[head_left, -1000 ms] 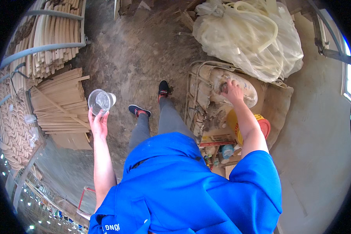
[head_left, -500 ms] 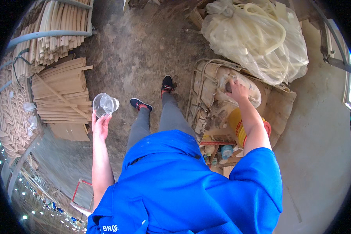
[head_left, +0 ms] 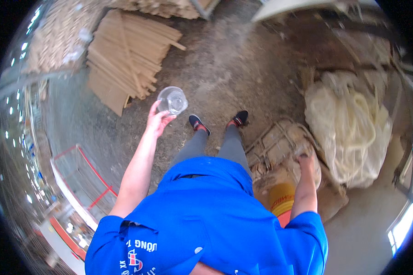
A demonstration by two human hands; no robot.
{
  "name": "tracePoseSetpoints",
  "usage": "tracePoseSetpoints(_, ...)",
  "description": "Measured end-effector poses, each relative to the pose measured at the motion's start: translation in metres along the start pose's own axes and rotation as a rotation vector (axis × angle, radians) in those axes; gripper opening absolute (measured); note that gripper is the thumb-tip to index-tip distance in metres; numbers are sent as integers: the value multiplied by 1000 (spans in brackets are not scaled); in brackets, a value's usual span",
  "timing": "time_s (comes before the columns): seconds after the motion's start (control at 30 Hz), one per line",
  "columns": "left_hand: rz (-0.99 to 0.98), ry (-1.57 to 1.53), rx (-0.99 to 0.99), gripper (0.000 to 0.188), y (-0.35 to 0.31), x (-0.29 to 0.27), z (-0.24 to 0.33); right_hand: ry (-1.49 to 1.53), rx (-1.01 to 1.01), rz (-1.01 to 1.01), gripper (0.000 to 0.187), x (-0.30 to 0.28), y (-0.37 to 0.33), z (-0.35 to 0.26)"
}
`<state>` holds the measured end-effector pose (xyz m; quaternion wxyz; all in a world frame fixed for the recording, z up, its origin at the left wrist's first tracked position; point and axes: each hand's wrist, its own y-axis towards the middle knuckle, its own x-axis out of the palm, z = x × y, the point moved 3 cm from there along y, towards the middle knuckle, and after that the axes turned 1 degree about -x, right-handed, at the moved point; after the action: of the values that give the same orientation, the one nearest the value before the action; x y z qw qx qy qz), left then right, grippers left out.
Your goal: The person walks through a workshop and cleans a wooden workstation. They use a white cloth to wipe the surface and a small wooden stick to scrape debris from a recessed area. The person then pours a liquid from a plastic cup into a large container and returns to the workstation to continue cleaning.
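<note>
My left hand is closed round the side of a clear plastic cup, held out above the floor to the left of my feet. I see no contents in the cup. My right hand reaches down to the right, at a pale, plastic-looking bundle on a worn, dusty rack. Blur smears its fingers, and a small dark patch shows beside them. A yellow bucket with a red part stands below my right forearm.
A large clear bag of pale tubing stands beyond my right hand. Thin wooden strips lie stacked at the far left. A red-and-white frame is left of my left arm. My shoes rest on a stained concrete floor.
My view has turned, so the wood stack and the rack sit elsewhere in it. The cup stays in my left hand. My right hand stays by the pale bundle, now blurred.
</note>
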<state>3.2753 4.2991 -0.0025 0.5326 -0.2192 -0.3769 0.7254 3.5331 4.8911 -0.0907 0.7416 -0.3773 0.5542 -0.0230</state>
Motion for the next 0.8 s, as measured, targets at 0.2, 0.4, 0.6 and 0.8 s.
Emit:
tracePoseSetpoints(0.2,74,-202,25,60,-21,-99,-12,4,-120,-15,38,-9,-44,-111)
tracePoseSetpoints(0.4,203,-335,92,66,-59,-225,-33,-186,-720,85,33,36,-157,-307)
tracePoseSetpoints(0.6,398,-604,169,70,-106,-376,-84,-237,-1107,129,53,59,-312,-475)
tracePoseSetpoints(0.8,577,-836,201,72,-164,-507,-118,-432,-1126,22,28,114,-369,-495)
